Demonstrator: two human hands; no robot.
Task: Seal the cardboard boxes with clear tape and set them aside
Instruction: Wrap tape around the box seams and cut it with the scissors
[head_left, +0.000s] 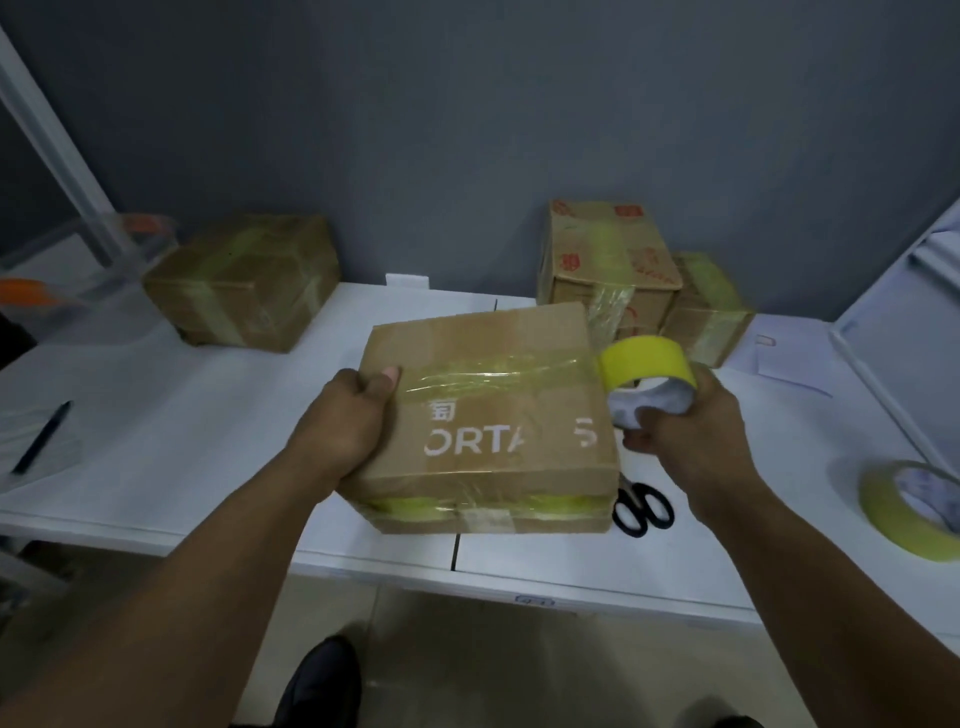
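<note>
A flat cardboard box (498, 421) with white lettering lies on the white table (208, 441) in front of me. A strip of yellowish clear tape runs across its top from left to right. My left hand (348, 415) grips the box's left edge, thumb pressed on the start of the strip. My right hand (680, 431) holds a roll of tape (647, 371) at the box's right edge, and the strip runs straight into the roll. More tape bands the box's front side.
Black scissors (641, 506) lie just right of the box, under my right wrist. A second tape roll (909, 506) sits at the far right. Taped boxes stand at the back left (244, 286) and back right (608, 260). A pen (44, 436) lies at the left.
</note>
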